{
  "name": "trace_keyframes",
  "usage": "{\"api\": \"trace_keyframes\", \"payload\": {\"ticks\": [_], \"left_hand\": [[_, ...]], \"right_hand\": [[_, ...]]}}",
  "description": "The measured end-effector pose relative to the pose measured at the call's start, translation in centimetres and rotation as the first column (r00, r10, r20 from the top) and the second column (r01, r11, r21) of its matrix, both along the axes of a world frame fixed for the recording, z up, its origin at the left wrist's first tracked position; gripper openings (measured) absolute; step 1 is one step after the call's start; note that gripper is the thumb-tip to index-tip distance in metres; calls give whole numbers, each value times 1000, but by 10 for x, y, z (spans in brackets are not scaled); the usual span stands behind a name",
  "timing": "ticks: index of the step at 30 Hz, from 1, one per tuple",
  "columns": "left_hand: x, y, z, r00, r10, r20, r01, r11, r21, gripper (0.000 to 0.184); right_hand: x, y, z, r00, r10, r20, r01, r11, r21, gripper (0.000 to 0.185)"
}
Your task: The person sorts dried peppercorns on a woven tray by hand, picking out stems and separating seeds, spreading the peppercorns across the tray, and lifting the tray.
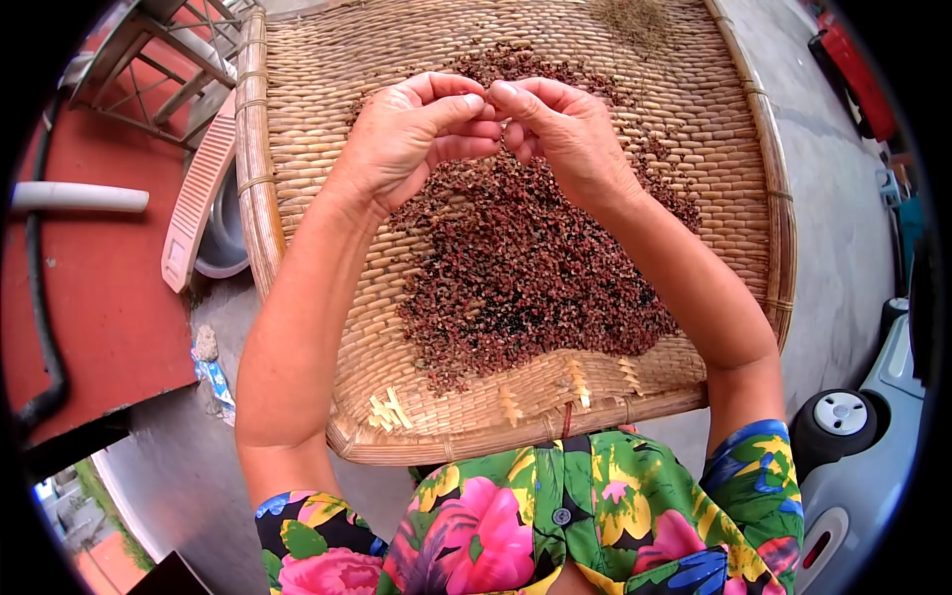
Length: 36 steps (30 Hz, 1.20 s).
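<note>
My left hand and my right hand meet fingertip to fingertip above the far part of a heap of reddish husks and black seeds, which look like Sichuan peppercorns. Thumb and forefinger are pinched together on each hand, and the other fingers curl inward. Whatever lies between the fingertips is too small or too hidden to make out. Under the heap is a large woven tray with a thick bound rim, reaching close to my body.
A few pale strips lie at the tray's near left corner. A small pile of greenish-brown bits sits at its far right. Left stand a metal frame, a ridged pink board and a grey basin. A toy car is at right.
</note>
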<state>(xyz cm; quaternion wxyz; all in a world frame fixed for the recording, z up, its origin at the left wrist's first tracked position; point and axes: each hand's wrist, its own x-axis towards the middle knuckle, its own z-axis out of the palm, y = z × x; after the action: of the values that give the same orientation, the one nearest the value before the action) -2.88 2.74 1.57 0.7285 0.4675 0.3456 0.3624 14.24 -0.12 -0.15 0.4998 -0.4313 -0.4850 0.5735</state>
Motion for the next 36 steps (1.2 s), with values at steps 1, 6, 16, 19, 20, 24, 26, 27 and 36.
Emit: {"api": "trace_keyframes", "payload": {"ticks": [1, 6, 16, 19, 20, 24, 26, 27, 36], "left_hand": [[0, 0, 0, 1000, 0, 0, 0, 1000, 0, 16], [3, -2, -1, 998, 29, -61, -27, 999, 40, 16], [8, -6, 1, 984, 23, 177, -2, 993, -121, 17], [10, -7, -2, 997, 72, -19, -71, 995, 64, 15], [9, -6, -2, 997, 70, -32, -68, 997, 47, 14], [5, -3, 4, 982, 70, -176, -66, 997, 27, 13], [2, -3, 3, 971, 68, -227, -64, 998, 26, 14], [0, -2, 1, 958, 62, -278, -58, 998, 23, 16], [6, -2, -5, 949, 160, -272, -47, 924, 381, 39]], "right_hand": [[-1, 1, -2, 1000, 0, 0, 0, 1000, 0, 28], [-1, 3, -7, 999, 24, 23, -26, 996, 83, 22], [0, 1, 3, 973, 117, -196, -130, 990, -53, 23], [1, 2, 0, 990, 115, -78, -118, 993, -30, 23], [1, 3, -3, 988, 131, -81, -134, 991, -29, 22], [3, 5, -6, 914, 94, -394, -158, 978, -134, 22], [10, 14, -1, 967, -6, -255, -20, 995, -101, 23], [14, 16, 3, 986, 26, -168, -36, 998, -57, 19], [8, 9, 18, 938, 152, 311, -186, 979, 81, 17]]}}
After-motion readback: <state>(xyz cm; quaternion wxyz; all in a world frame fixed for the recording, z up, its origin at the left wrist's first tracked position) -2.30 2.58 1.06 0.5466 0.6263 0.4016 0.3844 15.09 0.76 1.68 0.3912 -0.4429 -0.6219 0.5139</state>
